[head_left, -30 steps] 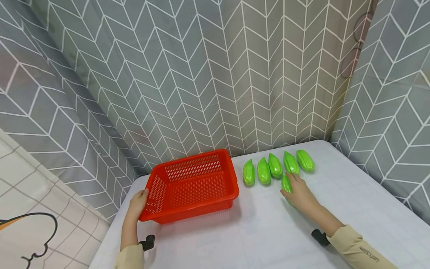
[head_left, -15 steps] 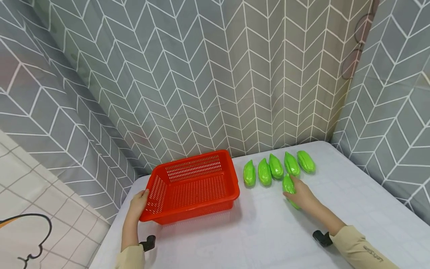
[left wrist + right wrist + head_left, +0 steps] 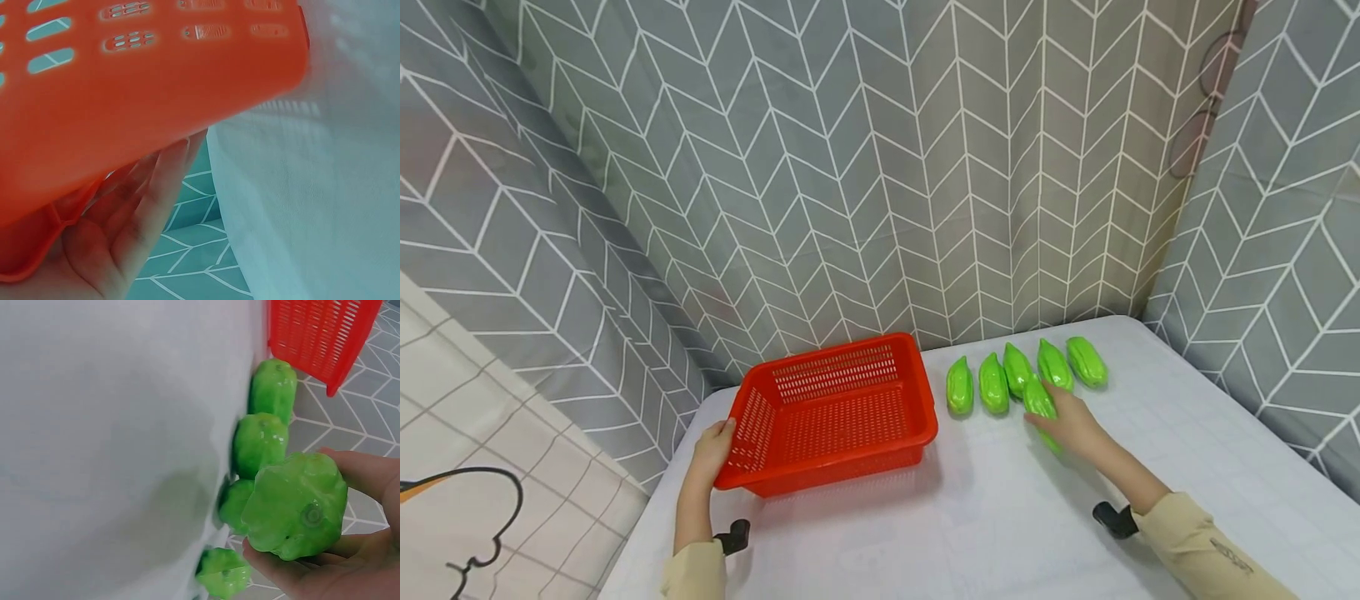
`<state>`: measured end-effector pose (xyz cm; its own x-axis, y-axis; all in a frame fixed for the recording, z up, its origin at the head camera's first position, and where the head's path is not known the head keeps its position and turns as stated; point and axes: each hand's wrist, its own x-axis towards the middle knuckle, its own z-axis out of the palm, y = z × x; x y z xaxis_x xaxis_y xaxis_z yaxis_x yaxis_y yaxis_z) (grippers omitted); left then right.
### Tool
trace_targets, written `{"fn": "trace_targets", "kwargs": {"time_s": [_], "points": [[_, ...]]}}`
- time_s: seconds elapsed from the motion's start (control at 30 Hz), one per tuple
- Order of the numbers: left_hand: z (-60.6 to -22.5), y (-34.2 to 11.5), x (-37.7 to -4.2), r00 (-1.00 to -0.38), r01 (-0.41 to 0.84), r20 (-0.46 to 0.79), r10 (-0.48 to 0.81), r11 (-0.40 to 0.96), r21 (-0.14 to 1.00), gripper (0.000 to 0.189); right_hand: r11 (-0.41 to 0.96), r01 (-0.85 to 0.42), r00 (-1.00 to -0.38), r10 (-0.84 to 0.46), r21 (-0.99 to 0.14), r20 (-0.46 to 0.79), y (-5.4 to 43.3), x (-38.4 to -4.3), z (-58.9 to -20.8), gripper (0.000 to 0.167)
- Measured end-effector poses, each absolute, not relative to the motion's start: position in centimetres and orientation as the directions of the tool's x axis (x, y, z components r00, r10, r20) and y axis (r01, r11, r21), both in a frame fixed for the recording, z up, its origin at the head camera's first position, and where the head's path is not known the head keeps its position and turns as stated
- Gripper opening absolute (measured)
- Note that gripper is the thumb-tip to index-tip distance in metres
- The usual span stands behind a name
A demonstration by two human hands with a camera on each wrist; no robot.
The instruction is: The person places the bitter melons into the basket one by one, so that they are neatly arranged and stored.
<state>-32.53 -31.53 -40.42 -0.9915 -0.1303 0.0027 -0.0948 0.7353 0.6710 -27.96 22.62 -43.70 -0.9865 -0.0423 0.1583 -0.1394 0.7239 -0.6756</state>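
Head view bright — glare spots on green pods (image 3: 959, 387), soft shadow by red basket (image 3: 835, 474) — left wrist view hazy, teal-tinted.

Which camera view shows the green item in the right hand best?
The right wrist view: there the green item in the right hand appears large, one end facing the camera. The head view shows its length, but small and partly covered by the hand. The left wrist view does not show it.

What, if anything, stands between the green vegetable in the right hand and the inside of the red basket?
The right rim of the red basket does. The leftmost vegetable and its neighbour lie at or near the straight way. Nothing visible covers the basket's open top.
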Motion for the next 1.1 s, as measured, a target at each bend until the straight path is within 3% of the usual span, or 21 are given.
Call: {"fn": "trace_targets", "kwargs": {"time_s": [1.1], "points": [[-40.5, -31.5, -32.4, -0.989, -0.122, -0.022, -0.149, 0.708, 0.696, 0.059, 0.659, -0.229, -0.969, -0.083, -0.716, 0.234, 14.8, -32.9, -38.2, 0.07]]}}
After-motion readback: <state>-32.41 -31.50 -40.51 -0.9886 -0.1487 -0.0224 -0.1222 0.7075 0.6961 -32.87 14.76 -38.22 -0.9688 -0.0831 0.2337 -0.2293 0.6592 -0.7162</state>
